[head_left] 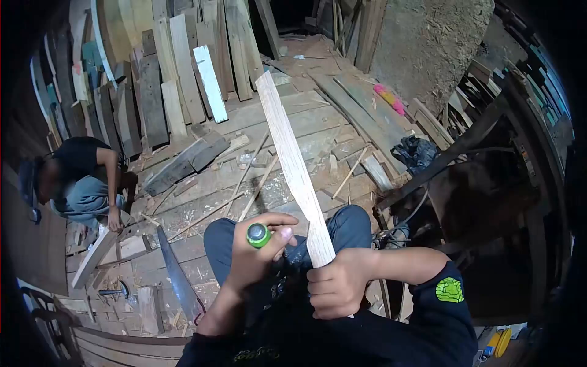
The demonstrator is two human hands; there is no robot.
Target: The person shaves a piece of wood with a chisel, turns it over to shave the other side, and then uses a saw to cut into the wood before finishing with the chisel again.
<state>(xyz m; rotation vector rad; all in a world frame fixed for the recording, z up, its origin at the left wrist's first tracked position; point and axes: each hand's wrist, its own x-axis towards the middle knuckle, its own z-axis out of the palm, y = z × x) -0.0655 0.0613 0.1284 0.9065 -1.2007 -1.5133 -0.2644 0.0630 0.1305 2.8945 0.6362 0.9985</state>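
Head view puts me above a pair of bare hands in a timber-strewn workspace, a pale wooden strip (287, 147) held aslant over the lap. My right hand (339, 284) is clamped on the strip near its lower end, fingers wrapped round the wood, while the upper end points out over the plank floor (293, 122). A shallow step is cut into one edge of the strip, just above the grip. My left hand (260, 251) is curled around a green-ringed handle (258, 235), its dark round end turned up to the camera; it looks like a tool grip, though the rest is hidden by the hand. The handle is near the strip but apart from it

Off to the left, a crouching co-worker (85, 177) in a dark top rests a hand (114, 219) on a wooden beam (93, 260). A handsaw (176, 272) lies on the floor between that person and my left arm, with a short wood block (150, 310) beside it. Beyond, upright boards (153, 92) lean in a row, a white board (210, 84) among them. A black plastic bag (414, 154) sits farther right, near a pink-and-yellow object (389, 99) too small for me to identify
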